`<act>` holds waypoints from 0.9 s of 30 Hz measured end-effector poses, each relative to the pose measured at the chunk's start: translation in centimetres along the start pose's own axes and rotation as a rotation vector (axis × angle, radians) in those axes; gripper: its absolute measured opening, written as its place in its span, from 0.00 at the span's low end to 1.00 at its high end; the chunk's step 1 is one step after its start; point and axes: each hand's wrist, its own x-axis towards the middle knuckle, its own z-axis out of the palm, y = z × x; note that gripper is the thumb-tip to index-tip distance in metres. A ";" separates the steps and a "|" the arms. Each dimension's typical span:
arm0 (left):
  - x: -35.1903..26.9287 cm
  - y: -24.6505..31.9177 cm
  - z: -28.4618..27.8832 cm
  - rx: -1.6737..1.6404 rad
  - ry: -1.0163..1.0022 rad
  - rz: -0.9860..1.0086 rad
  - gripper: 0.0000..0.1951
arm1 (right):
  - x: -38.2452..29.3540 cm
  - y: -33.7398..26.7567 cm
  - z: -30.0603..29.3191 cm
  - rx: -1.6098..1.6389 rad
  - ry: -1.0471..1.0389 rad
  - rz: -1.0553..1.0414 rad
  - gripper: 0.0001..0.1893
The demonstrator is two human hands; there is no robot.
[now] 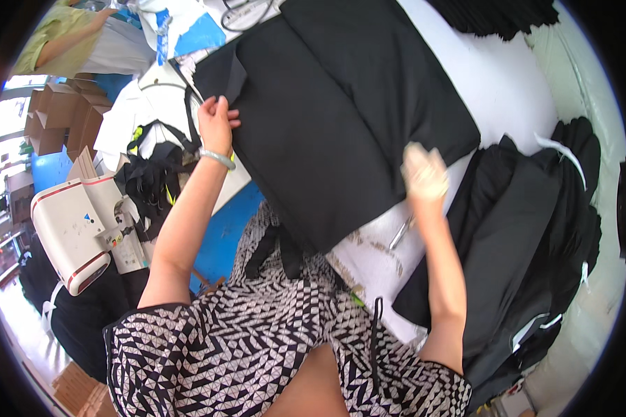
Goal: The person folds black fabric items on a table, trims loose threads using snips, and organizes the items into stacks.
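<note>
Black fabric panels lie spread across the white table before me, one overlapping another. At the left edge of the cloth, my left hand has its fingers apart and loosely bent, the tips touching or just over the fabric. Just above it, a corner of the cloth is turned over. Over the lower right part of the fabric is my right hand, blurred and pale, perhaps gloved; its finger pose is unclear. Below that hand, a slim metal tool shows against the white surface, partly hidden by my wrist.
Piled black garments or cloth pieces with white ties are on the right. More black cloth lies at the far edge. To my left stand a cream sewing machine head and tangled black straps. Another person is at upper left, near cardboard boxes.
</note>
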 end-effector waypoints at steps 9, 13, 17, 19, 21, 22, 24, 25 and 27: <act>5.6 -2.4 -2.4 0.159 0.298 0.124 0.31 | 0.4 4.6 -1.0 -0.172 0.023 0.242 0.11; 0.8 -0.2 0.8 0.230 0.025 0.392 0.14 | -2.5 5.2 0.6 -0.065 -0.080 0.142 0.12; -5.0 1.5 3.2 0.663 -0.905 1.105 0.09 | 3.7 -6.0 -4.2 0.525 -0.126 -0.159 0.11; -4.0 2.5 2.7 1.053 -0.758 1.061 0.22 | 3.5 -7.2 -4.6 0.712 -0.293 -0.152 0.11; -0.5 2.2 2.0 1.110 -0.441 0.848 0.31 | 3.0 -4.3 -3.6 0.627 -0.156 -0.065 0.07; 2.5 0.4 1.2 1.233 -0.236 0.875 0.32 | 2.8 -3.3 -4.0 0.538 -0.144 -0.054 0.07; 4.1 -1.0 0.3 1.356 -0.100 0.891 0.36 | 2.2 -2.7 -4.8 0.511 -0.189 0.071 0.09; 3.1 0.2 0.6 1.356 -0.167 0.891 0.37 | 1.1 -2.2 -4.1 0.498 -0.273 0.003 0.17; -0.5 1.5 -0.9 1.474 -0.451 0.981 0.40 | 1.2 -4.4 -4.6 0.675 -0.507 0.316 0.30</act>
